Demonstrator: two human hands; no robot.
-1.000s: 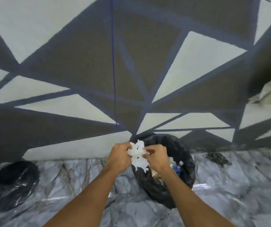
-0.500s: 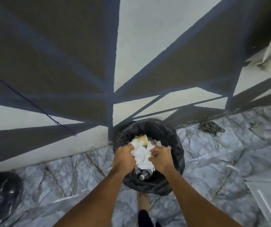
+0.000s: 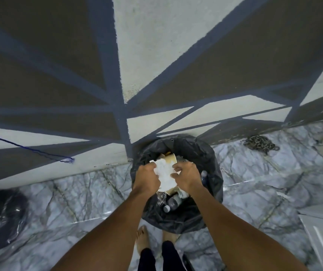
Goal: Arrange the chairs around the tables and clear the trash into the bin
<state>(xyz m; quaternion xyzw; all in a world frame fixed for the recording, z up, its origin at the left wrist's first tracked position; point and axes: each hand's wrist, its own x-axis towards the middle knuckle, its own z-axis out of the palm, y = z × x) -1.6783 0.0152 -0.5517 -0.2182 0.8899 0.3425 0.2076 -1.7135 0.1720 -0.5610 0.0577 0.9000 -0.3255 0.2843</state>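
Note:
A bin lined with a black bag [image 3: 214,163] stands on the marble floor against the painted wall. My left hand [image 3: 147,178] and my right hand [image 3: 187,177] are side by side right over its mouth. Between them is a crumpled white paper [image 3: 165,174]. The left hand's curled fingers grip its left edge. The right hand's thumb and fingertips pinch its right edge. Under the paper the bin holds a brown paper cup [image 3: 170,158] and plastic bottles [image 3: 171,203]. No chairs or tables are in view.
A second black bag [image 3: 2,218] lies on the floor at the left. A pile of chain [image 3: 260,143] sits by the wall at the right. A white furniture edge [image 3: 322,231] juts in at the lower right. My bare feet [image 3: 143,239] stand just before the bin.
I have stepped up to the bin and the view has tilted down. Both hands carried the white paper from in front of the bin to low over its mouth.

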